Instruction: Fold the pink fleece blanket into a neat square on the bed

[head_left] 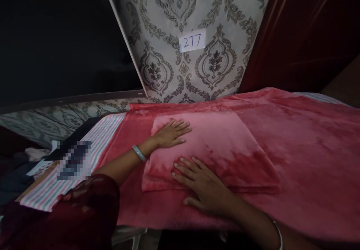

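Note:
A folded pink-red plush blanket (216, 130) lies flat as a rectangular bundle in the middle of the view. My left hand (170, 133) rests on its upper left part, fingers stretched out and palm down. Over the bundle's front edge lies my right hand (204, 184), fingers spread, with its thumb toward the cloth below. Neither hand grasps anything. Beneath the bundle a larger pink-red plush cloth (315, 160) covers most of the surface. Its colour and pile match the folded piece.
A striped cloth (109, 130) shows at the left, with a blurred patch (74, 160) on it. A large dark screen (64, 39) stands behind at left. A paper marked 277 (192, 40) is on the patterned wall. Dark red glossy furniture (303, 36) rises at right.

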The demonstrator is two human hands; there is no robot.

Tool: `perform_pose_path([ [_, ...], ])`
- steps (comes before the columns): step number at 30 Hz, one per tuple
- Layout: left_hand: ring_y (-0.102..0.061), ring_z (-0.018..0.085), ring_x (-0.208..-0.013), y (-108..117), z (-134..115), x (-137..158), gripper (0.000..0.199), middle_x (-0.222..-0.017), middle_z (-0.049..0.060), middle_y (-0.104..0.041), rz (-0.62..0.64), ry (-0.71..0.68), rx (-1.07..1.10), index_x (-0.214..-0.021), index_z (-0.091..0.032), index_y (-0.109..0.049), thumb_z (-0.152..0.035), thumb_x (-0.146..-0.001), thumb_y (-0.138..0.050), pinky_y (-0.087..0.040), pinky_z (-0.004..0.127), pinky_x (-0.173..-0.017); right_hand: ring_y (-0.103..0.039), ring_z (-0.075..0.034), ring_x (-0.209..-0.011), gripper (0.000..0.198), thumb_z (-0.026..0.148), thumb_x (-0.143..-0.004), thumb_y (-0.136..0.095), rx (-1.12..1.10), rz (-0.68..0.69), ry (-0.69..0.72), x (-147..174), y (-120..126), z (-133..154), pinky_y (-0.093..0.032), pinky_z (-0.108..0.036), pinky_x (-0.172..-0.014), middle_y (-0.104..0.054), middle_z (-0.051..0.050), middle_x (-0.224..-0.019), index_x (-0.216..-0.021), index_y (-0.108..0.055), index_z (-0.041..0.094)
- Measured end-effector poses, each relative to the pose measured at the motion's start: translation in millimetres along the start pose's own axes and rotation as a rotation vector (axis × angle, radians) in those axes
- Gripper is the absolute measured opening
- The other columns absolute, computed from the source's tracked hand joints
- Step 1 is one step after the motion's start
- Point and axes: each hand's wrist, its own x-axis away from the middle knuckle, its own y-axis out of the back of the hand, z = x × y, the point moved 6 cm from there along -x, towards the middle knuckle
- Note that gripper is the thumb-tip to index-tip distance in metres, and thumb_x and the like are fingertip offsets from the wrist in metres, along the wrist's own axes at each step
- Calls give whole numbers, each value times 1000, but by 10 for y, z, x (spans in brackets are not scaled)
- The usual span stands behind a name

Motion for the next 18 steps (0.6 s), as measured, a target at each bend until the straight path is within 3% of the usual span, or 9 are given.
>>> perform_pose_path([
  [5,-21,32,-158,40,634,-131,68,-170,6,-28,-1,235,67,-160,-32,-34,-66,-101,-33,-11,60,-126,-15,-26,-158,85,46,-89,-72,-9,26,-23,15,-11,-9,-9,-53,-129,-29,-4,-169,-163,-31,31],
  [9,-41,26,-149,28,1039,-79,69,-159,7,-49,-95,360,222,-153,-24,-48,-65,-100,-30,-26,46,-125,-17,-27,-158,89,47,-88,-73,-15,16,-16,24,0,-19,-9,-53,-129,-30,-4,-169,-163,-30,32],
  [13,-46,25,-145,-1,1163,-25,72,-154,8,-55,-150,408,250,-148,-20,-54,-65,-101,-24,-30,44,-124,-18,-26,-158,88,47,-88,-73,-17,27,-23,3,21,-15,-9,-52,-129,-30,-3,-169,-163,-30,34],
  [18,-39,27,-150,18,1127,21,74,-161,11,-45,-160,472,234,-152,-15,-48,-64,-101,-26,-24,43,-127,-23,-27,-156,75,48,-92,-67,20,-6,-27,26,9,-35,-16,-54,-127,-35,-6,-166,-160,-38,31],
])
